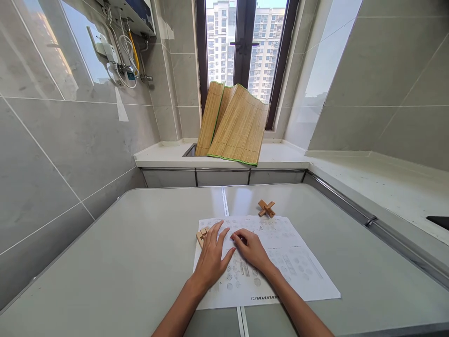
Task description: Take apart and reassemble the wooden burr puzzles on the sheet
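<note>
A large printed sheet of paper (294,262) with small diagrams lies on the table under both hands. My left hand (212,256) rests over its left part with the fingers spread. Partly hidden behind those fingers is a light wooden puzzle piece with notches (201,236), at the sheet's left edge. My right hand (251,248) is just right of the left one, its fingers curled with thumb and forefinger drawn together. Whatever those fingertips may hold is too small or hidden to name. Beyond the sheet's far edge sits a brown cross-shaped wooden puzzle (266,208).
The pale table (122,262) has a seam down its middle. Behind it, a folded bamboo mat (240,126) leans on a white counter (284,157) before a window. Tiled walls stand on both sides, with a socket (100,42) and hoses at upper left.
</note>
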Available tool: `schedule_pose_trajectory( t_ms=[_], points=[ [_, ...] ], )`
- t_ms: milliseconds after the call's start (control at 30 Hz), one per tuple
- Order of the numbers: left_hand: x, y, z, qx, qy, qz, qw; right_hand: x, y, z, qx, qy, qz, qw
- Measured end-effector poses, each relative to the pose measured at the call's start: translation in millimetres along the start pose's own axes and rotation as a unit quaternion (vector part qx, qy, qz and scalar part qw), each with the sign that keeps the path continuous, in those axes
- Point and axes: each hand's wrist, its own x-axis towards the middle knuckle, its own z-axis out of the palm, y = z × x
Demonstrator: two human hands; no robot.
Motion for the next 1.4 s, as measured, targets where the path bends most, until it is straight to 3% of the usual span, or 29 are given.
schedule_pose_trajectory(
  t_ms=[167,267,400,533,700,1033,1400],
  points=[
    [-2,2,4.4,-0.011,-0.008,0.002,1.0,5,10,-3,0.067,0.11,0.073,0.989],
    [-3,0,5.7,-0.008,0.001,-0.001,1.0,9,24,-7,0.137,0.206,0.118,0.962],
    [-4,-2,7.9,-0.005,0.01,-0.011,1.0,13,44,-20,0.199,0.271,0.137,0.932],
    [-6,-4,10.1,-0.009,0.015,-0.02,1.0,16,56,-35,0.241,0.291,0.167,0.911],
    [-7,-6,11.1,-0.017,0.015,-0.024,0.999,20,61,-44,0.288,0.269,0.166,0.904],
    [-6,-3,8.3,-0.024,0.014,-0.029,0.999,29,64,-47,0.359,0.247,0.169,0.884],
    [-6,-5,9.2,-0.013,0.016,-0.006,1.0,24,52,-40,0.339,0.308,0.164,0.874]
  ],
)
